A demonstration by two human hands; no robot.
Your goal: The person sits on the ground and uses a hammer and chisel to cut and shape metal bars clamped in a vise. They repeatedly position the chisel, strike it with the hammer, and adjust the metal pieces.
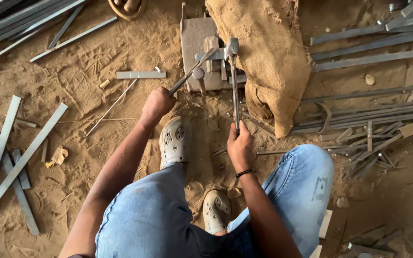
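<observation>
A slip is the main risk here, judged from the grips: the left hand [157,102] is closed in a fist round the end of a thin grey steel rod [190,71], which slants up to a small grey metal bending block [201,50] bolted on a plate, set in the sand near the top edge of the sandy ground [96,71]. If force is applied w/ the rod only lightly seated in the block, it could be sprung out and knuckles could be driven into the metal. The right hand [240,145] is wrapped round the lower end of a long dark steel lever handle [235,91], thumb on top; the handle runs almost straight up to the block's jaw. A sideways pull could tip the block, since it looks only bedded in loose sand, partly weighted by a brown burlap sack [268,57] at its right. Two pale perforated clogs [174,142] are placed just below the block, so a dropped handle or rod end could land on a foot. Flat grey steel strips [22,157] are scattered at the left edge, more strips [369,45] at the right edge: trip hazard. The rod looks straight, dull grey, thin, no bend visible yet; whether it is clamped cannot be told.
</observation>
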